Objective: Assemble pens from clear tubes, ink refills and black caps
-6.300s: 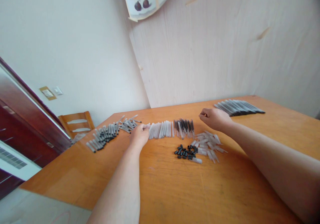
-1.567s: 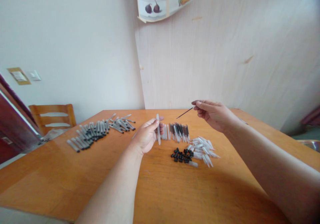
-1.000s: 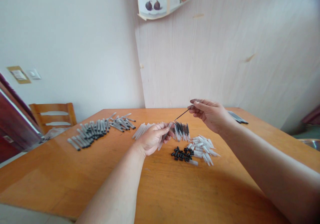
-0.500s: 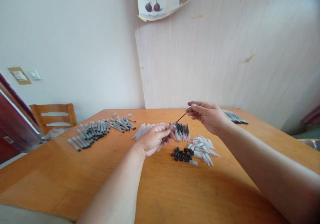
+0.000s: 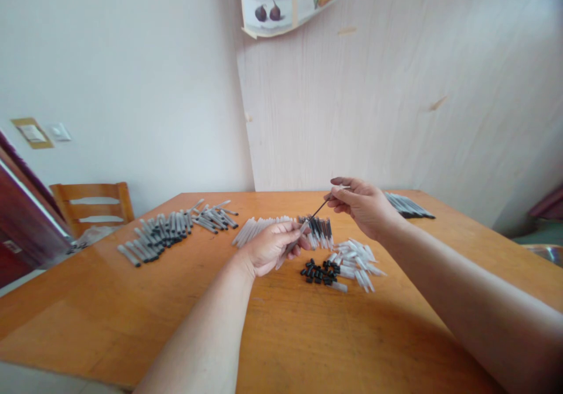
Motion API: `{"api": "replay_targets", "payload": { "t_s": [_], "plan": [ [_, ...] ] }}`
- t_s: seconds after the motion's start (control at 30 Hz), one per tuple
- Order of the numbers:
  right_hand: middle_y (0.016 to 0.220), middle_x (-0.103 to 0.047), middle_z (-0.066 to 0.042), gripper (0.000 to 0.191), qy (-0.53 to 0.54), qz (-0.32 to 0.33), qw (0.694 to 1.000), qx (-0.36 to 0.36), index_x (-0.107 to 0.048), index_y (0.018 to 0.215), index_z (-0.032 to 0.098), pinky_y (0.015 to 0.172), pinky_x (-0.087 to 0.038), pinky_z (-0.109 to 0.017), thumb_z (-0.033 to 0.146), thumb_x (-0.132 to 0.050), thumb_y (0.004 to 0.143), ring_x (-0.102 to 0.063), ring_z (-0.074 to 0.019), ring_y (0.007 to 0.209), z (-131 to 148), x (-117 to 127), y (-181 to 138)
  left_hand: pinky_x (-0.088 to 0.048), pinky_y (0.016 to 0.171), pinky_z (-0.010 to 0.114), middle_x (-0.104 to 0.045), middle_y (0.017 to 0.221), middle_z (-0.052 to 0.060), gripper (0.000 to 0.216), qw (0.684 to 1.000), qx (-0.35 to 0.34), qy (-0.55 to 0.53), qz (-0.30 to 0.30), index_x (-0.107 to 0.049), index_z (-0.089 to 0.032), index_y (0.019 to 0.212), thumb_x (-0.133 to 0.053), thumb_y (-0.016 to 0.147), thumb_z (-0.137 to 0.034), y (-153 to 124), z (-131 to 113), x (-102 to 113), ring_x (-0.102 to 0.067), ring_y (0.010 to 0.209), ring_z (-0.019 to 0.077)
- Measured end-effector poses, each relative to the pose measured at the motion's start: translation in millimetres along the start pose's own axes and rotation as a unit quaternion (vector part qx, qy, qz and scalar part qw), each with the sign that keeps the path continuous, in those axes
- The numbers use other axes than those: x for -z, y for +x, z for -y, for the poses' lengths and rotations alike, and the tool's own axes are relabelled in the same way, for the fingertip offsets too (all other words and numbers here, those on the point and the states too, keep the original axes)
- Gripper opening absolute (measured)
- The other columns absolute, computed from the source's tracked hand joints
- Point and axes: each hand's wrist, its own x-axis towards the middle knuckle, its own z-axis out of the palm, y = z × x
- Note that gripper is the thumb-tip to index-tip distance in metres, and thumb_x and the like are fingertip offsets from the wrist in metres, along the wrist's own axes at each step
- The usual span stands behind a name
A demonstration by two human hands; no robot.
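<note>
My left hand point(image 5: 273, 245) is closed around a translucent pen barrel point(image 5: 280, 261) held at a slant above the table. Between its fingertips, the barrel's upper end points toward my right hand point(image 5: 360, 207). That right hand pinches a thin dark pen refill point(image 5: 319, 208), whose lower end meets the barrel's mouth; how far inside it reaches I cannot tell. Behind my left hand lies a row of translucent barrels point(image 5: 250, 230), beside a row of dark-ended tubes point(image 5: 323, 230). Nearer me are small black plugs point(image 5: 320, 272) and whitish pen caps point(image 5: 363, 262).
Capped-looking pens with black ends point(image 5: 160, 233) lie heaped on the left of the wooden table point(image 5: 281, 341). A bundle of slim grey sticks with dark ends point(image 5: 409, 205) is at the back right. A wooden chair point(image 5: 92, 209) stands beyond the left edge, with a wall behind.
The right hand has come slightly lower and closer to the left, so less of the refill shows between them. The left hand has stayed nearly in place.
</note>
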Motion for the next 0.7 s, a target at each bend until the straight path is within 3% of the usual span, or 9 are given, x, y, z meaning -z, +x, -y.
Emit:
{"api": "replay_targets", "payload": {
  "t_s": [0.23, 0.47, 0.7],
  "plan": [
    [0.081, -0.071, -0.006, 0.034, -0.048, -0.023, 0.998, 0.015, -0.05, 0.09, 0.02, 0.054, -0.046, -0.023, 0.039, -0.074, 0.075, -0.064, -0.013, 0.063, 5.9, -7.2, -4.2, -0.03, 0.057, 0.023, -0.067, 0.085, 0.007, 0.029, 1.0, 0.004, 0.0, 0.008, -0.063, -0.015, 0.102, -0.065, 0.082, -0.035, 0.3, 1.0, 0.1, -0.054, 0.063, 0.01],
    [0.085, -0.071, -0.008, 0.025, -0.043, 0.011, 0.999, -0.019, -0.057, 0.088, 0.018, 0.058, -0.049, -0.024, 0.042, -0.064, 0.082, -0.064, -0.0128, 0.067, -0.7, -14.9, -8.3, -0.031, 0.057, 0.023, -0.068, 0.082, 0.007, 0.026, 1.0, -0.003, -0.006, -0.002, -0.063, -0.014, 0.1, -0.065, 0.082, -0.031, -1.7, -2.2, -3.0, -0.054, 0.062, 0.0097],
    [0.077, -0.07, -0.006, 0.022, -0.093, 0.05, 0.993, -0.046, -0.059, 0.082, 0.016, 0.057, -0.047, -0.023, 0.037, -0.067, 0.079, -0.062, -0.0113, 0.063, -10.9, -28.0, -16.5, -0.03, 0.056, 0.023, -0.067, 0.081, 0.007, 0.024, 1.0, -0.007, -0.021, 0.006, -0.062, -0.014, 0.099, -0.065, 0.082, -0.031, -1.5, -3.5, -4.9, -0.054, 0.062, 0.0098]
  ]
}}
